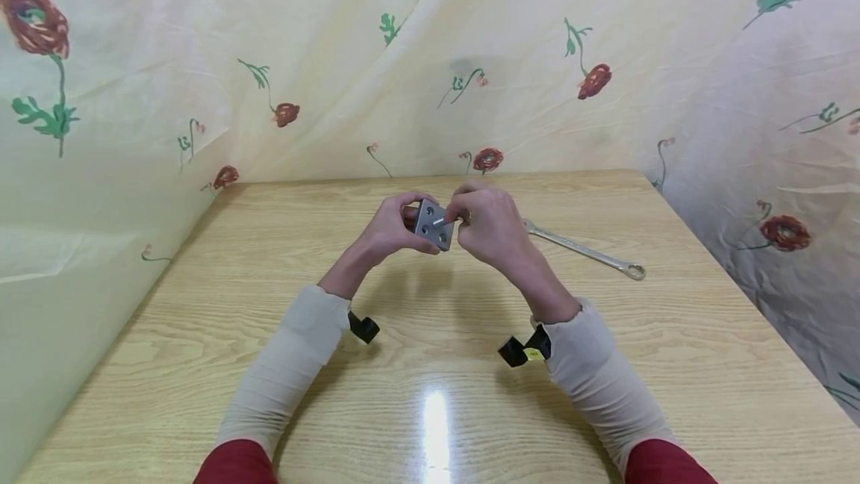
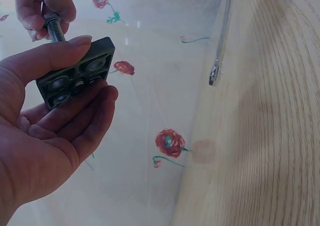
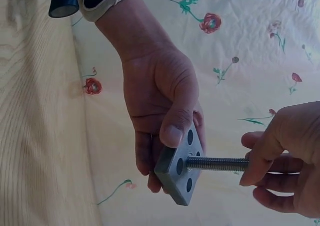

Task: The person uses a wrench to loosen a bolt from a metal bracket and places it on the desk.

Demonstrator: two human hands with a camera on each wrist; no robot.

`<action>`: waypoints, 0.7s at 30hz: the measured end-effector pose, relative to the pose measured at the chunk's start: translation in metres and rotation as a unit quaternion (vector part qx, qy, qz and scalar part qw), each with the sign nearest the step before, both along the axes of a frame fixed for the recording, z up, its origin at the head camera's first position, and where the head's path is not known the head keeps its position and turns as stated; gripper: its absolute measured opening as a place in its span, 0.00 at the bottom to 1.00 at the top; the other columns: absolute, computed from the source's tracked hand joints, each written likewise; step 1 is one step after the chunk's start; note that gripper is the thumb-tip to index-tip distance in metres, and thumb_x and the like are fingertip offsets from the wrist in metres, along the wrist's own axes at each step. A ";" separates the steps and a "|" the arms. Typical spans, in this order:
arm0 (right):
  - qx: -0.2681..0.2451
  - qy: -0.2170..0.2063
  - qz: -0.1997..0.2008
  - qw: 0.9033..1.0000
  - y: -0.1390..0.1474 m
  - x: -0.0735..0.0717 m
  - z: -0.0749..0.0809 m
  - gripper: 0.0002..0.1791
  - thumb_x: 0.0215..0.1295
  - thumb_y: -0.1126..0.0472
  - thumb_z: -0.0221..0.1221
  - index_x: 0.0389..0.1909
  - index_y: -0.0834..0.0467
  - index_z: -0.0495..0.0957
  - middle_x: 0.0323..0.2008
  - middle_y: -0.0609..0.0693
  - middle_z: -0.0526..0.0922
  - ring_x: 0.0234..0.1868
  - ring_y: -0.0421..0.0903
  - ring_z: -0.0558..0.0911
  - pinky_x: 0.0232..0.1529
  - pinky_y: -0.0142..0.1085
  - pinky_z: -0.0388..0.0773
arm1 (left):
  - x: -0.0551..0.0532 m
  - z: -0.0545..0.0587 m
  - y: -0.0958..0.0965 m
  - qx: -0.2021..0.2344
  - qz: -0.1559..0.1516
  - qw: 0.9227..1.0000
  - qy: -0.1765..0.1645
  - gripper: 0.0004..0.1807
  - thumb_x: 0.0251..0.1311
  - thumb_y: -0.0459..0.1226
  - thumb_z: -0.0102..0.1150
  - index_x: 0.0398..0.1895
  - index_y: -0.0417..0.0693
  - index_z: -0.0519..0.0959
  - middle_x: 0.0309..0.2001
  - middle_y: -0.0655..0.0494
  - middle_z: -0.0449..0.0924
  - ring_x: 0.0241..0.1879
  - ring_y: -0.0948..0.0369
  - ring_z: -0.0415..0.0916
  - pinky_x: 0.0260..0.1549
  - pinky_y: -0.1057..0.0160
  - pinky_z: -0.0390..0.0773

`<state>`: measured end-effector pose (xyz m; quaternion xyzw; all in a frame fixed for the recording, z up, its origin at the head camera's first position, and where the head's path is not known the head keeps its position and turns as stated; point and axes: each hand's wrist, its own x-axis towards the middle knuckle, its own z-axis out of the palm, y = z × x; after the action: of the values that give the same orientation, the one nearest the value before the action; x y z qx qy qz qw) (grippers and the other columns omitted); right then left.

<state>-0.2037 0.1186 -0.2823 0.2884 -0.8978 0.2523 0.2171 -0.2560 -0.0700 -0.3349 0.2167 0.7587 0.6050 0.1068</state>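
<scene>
My left hand [image 1: 390, 228] grips a grey square metal plate [image 3: 170, 172] by its edges, thumb on one side and fingers on the other. Round holes sit near the plate's corners, and its underside [image 2: 75, 74] shows recesses in the left wrist view. From the plate's middle a threaded bolt [image 3: 217, 164] stands out. My right hand [image 1: 492, 224] pinches the bolt's outer end between thumb and fingers. What looks like a hex head or nut [image 2: 51, 20] shows at that end, partly covered by the fingertips. Both hands are above the table.
A combination wrench [image 1: 584, 249] lies on the wood-grain table [image 1: 222, 349], right of my right hand. Behind and beside the table hangs a pale flowered cloth [image 1: 349, 43]. Small black wrist cameras [image 1: 513, 352] are strapped at both cuffs.
</scene>
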 end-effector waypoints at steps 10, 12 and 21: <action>0.078 -0.130 -0.079 0.985 0.005 0.002 0.008 0.34 0.62 0.40 0.60 0.62 0.55 0.68 0.54 0.57 0.79 0.45 0.54 0.80 0.40 0.46 0.77 | -0.001 -0.001 -0.001 -0.013 0.006 1.000 0.002 0.37 0.39 0.24 0.74 0.57 0.45 0.72 0.50 0.38 0.83 0.44 0.53 0.83 0.44 0.58 0.83; 0.094 -0.164 -0.109 0.976 0.005 0.001 0.009 0.31 0.67 0.36 0.51 0.58 0.56 0.72 0.42 0.55 0.83 0.35 0.51 0.80 0.30 0.40 0.75 | -0.001 -0.001 -0.001 -0.013 0.007 1.000 0.006 0.37 0.38 0.24 0.74 0.57 0.45 0.72 0.50 0.38 0.83 0.44 0.52 0.83 0.44 0.58 0.82; 0.118 -0.154 -0.135 0.972 0.008 0.002 0.008 0.29 0.72 0.39 0.45 0.22 0.55 0.77 0.13 0.45 0.65 0.15 0.43 0.66 0.16 0.32 0.56 | 0.000 -0.002 0.001 -0.014 0.007 1.000 0.005 0.37 0.38 0.25 0.74 0.57 0.46 0.72 0.50 0.38 0.83 0.44 0.52 0.83 0.44 0.58 0.82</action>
<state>-0.2015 0.1266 -0.2745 0.1460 -0.9744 0.1547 0.0722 -0.2563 -0.0694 -0.3374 0.2129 0.7695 0.5936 0.1014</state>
